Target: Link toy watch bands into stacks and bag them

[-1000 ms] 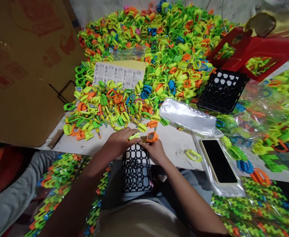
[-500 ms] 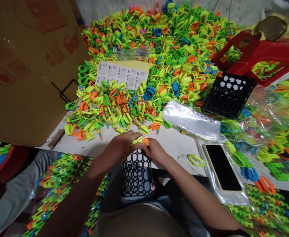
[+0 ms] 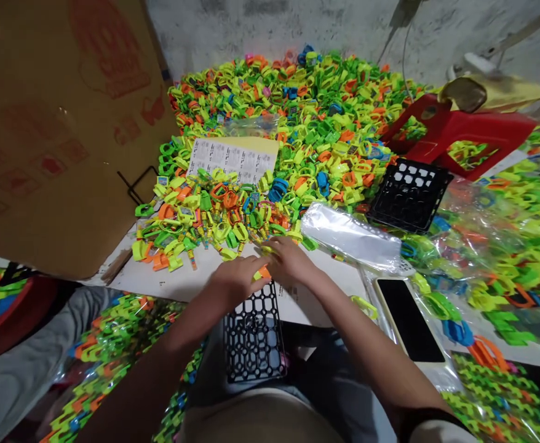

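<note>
Pile of coloured plastic pieces (image 3: 334,138) occupies 12 o'clock; cardboard box (image 3: 67,141) stands at 10 o'clock. Black lattice tray (image 3: 253,339) lies at 6 o'clock. Left hand (image 3: 233,278) grasps orange piece (image 3: 264,271) at tray's far end. Right hand (image 3: 291,258) curls at yellow piece (image 3: 268,250); grip cannot be determined.

The only view looks out from the wearer's head, facing forward and steeply down over the shirt (image 3: 261,421) at the bottom edge, with the forearms reaching in from below and the left hand (image 3: 235,280) and right hand (image 3: 291,258) close by, near the middle. Past them it takes in the table (image 3: 316,301), whose front edge slopes down rightward, then the heap (image 3: 334,132) and, farthest off along the top, the wall (image 3: 261,27); the carton (image 3: 62,135) fills the upper left.
</note>
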`<state>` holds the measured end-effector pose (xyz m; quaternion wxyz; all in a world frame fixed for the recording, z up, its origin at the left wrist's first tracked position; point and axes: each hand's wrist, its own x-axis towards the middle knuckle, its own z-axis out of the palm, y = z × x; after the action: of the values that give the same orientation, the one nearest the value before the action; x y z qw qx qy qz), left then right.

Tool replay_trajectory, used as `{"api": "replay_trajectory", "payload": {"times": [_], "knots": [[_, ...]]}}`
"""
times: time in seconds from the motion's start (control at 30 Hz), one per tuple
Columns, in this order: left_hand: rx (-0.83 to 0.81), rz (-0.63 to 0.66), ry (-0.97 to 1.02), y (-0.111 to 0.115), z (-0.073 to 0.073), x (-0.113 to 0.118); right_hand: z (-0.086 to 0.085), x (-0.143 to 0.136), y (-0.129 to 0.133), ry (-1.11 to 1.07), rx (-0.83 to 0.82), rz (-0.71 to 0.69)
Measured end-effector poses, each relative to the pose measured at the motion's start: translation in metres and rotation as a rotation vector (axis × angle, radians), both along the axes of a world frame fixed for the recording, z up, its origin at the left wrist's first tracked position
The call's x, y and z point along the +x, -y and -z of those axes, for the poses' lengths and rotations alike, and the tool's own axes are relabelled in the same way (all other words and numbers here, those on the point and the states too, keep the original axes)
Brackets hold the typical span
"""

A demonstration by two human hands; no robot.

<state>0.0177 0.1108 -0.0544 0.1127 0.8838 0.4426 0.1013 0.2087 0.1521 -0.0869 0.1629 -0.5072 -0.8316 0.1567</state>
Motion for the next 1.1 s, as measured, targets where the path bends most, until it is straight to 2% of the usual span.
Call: {"api": "replay_trajectory", "payload": {"times": [0.1,0.23,0.43,0.53,0.63,0.7,0.77,0.83,0.9,0.97,1.1], "knots": [[-0.027,-0.046,-0.048,0.004,-0.004,-0.001,-0.001,-0.013,0.003,0.107,-0.056,-0.099],[0.005,-0.07,-0.036,0.006,-0.001,0.002,0.001,-0.023,0.009,0.154,-0.112,-0.126],[0.07,-0.047,-0.076,0.006,0.007,0.003,0.003,-0.02,-0.026,0.462,0.078,-0.263],[0.108,-0.035,-0.083,0.008,0.006,0.003,0.004,-0.011,-0.035,0.451,0.089,-0.276],[0.102,-0.026,-0.05,0.009,0.001,0.003,0.005,0.006,-0.029,0.342,0.082,-0.194],[0.062,-0.024,-0.045,0.009,-0.003,0.005,0.008,0.017,-0.018,0.182,0.075,-0.06],[0.027,-0.027,-0.068,0.008,-0.005,0.006,0.015,0.022,-0.002,-0.109,0.009,0.097],[0.011,-0.04,-0.097,0.007,-0.006,0.007,0.027,0.02,0.017,-0.452,-0.141,0.212],[0.009,-0.049,-0.106,0.006,-0.004,0.007,0.039,0.011,0.035,-0.665,-0.281,0.229],[0.02,-0.038,-0.093,0.006,-0.002,0.006,0.048,0.0,0.05,-0.787,-0.347,0.216],[0.032,-0.014,-0.076,0.005,0.0,0.003,0.049,-0.008,0.059,-0.882,-0.426,0.204]]}}
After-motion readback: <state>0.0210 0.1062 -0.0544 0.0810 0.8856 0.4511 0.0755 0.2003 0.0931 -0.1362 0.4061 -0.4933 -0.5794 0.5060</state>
